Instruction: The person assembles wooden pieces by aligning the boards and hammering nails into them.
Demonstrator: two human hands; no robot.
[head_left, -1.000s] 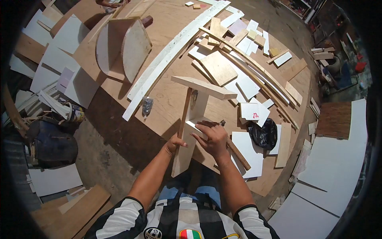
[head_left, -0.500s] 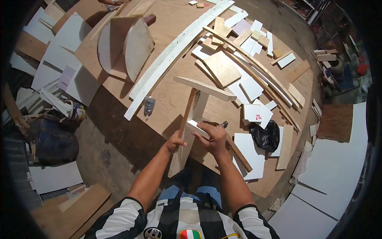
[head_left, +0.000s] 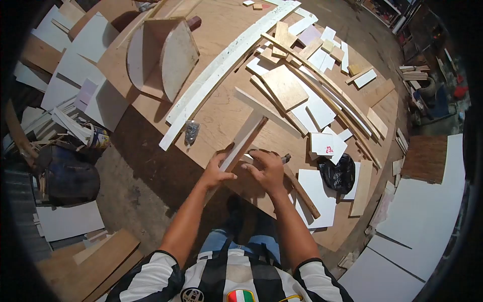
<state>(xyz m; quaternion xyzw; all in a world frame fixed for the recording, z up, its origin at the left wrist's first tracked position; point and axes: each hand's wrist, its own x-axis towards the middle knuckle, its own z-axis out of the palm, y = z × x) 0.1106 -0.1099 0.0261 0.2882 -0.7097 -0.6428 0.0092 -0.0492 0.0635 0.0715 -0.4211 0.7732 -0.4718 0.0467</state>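
Note:
A wooden assembly point(head_left: 245, 140) of joined boards stands tilted over the near edge of the plywood table point(head_left: 221, 116), with a crosswise board at its far end. My left hand point(head_left: 217, 167) grips its left side near the lower part. On the right, my right hand point(head_left: 266, 170) has curved fingers against the assembly's small white piece, mostly hidden by the fingers. A hammer point(head_left: 303, 195) with a wooden handle lies just right of my right hand, its dark head by the wrist. Left of the assembly is a small clear bag of dark bits point(head_left: 191, 133).
A curved-sided wooden piece point(head_left: 163, 60) stands at the back left. Long white strips point(head_left: 221, 80) cross the table. Board offcuts point(head_left: 284, 86) and a black plastic bag point(head_left: 337, 173) lie on the right. A dark container point(head_left: 70, 173) stands on the floor at left.
The assembly has turned and tilted, showing its narrow edge more. My left hand has moved up slightly, its fingers now round the board's side. My right hand has shifted slightly left.

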